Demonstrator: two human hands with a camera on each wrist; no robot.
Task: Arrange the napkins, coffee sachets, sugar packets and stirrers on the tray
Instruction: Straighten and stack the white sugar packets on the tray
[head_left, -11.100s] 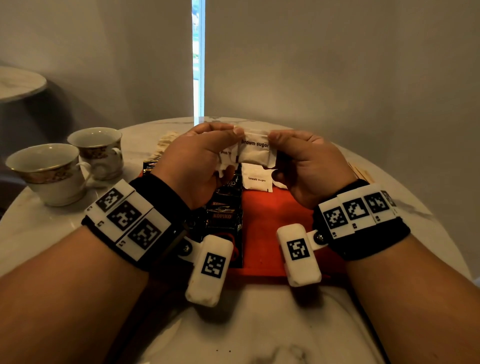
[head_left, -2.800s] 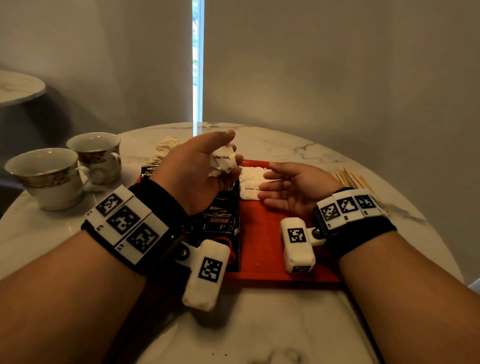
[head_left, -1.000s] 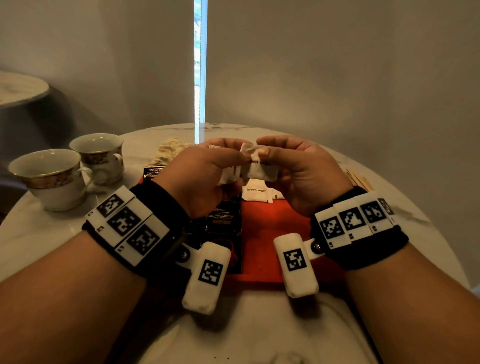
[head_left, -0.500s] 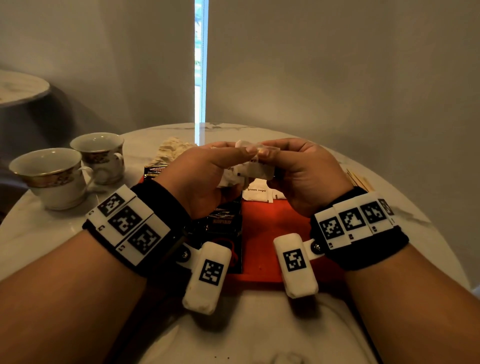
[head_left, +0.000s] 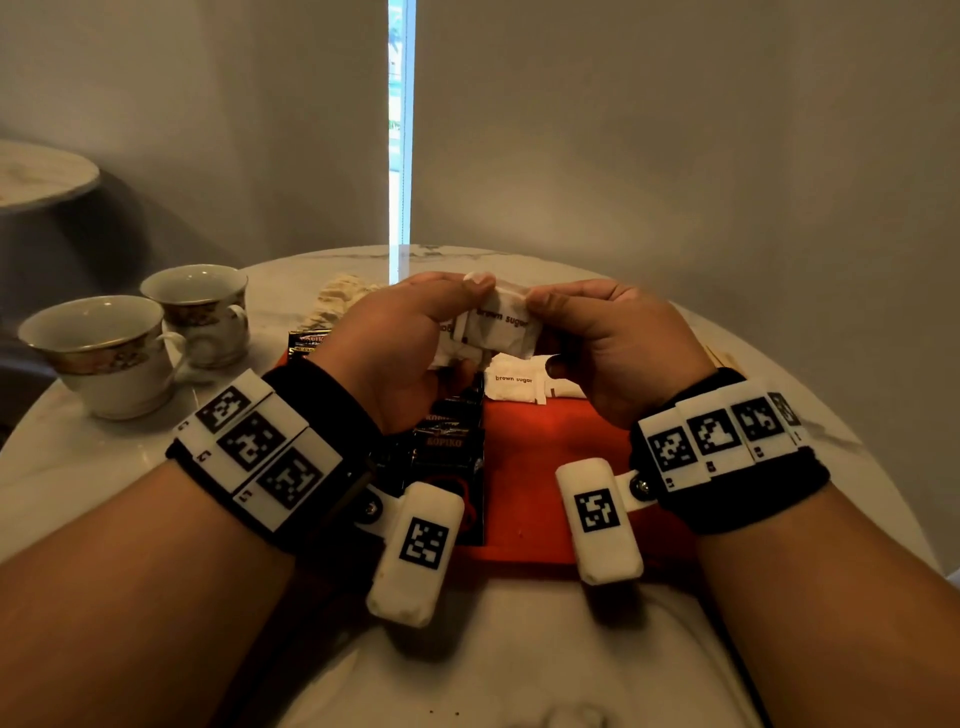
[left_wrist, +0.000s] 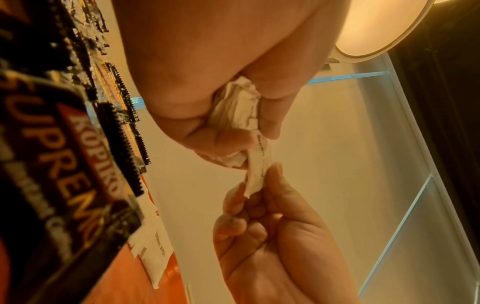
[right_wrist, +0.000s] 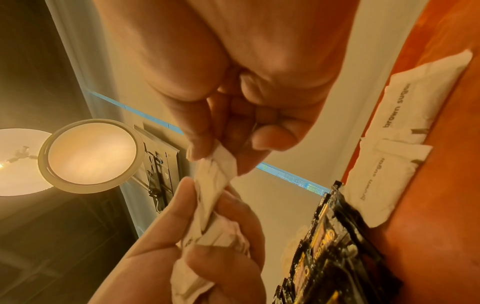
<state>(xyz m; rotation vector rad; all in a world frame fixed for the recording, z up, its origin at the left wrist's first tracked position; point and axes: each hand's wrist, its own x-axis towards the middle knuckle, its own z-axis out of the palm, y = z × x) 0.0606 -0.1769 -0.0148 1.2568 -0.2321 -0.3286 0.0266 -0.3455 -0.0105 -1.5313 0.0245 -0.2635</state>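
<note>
Sugar packets, small white paper pillows printed "brown sugar" (head_left: 501, 330), are strung together in a strip held in the air above the far end of the flat red tray (head_left: 540, 483). The left hand (head_left: 400, 348) bunches the rest of the strip in its curled fingers, while the right hand (head_left: 608, 343) pinches the free end packet between thumb and fingertips. The hands meet at the perforated seam, so this grip looks meant for tearing one packet loose.

On the tray's far end, just below the hands, two loose white brown-sugar packets (head_left: 514, 387) lie flat side by side, probably the start of a sugar row that the next one will join. Along the tray's left side lie black glossy coffee sachets with gold lettering (head_left: 447, 441), overlapping in a line.

Beyond the tray's far-left corner, on the white marble tabletop (head_left: 104, 467), sits a pale crumpled napkin pile (head_left: 340, 293). Thin wooden stirrers (head_left: 719, 356) lie off the tray's right edge, mostly hidden by the right wrist. Both seem to be waiting their turn. Left of the tray stand two white gold-banded teacups (head_left: 119, 353).
</note>
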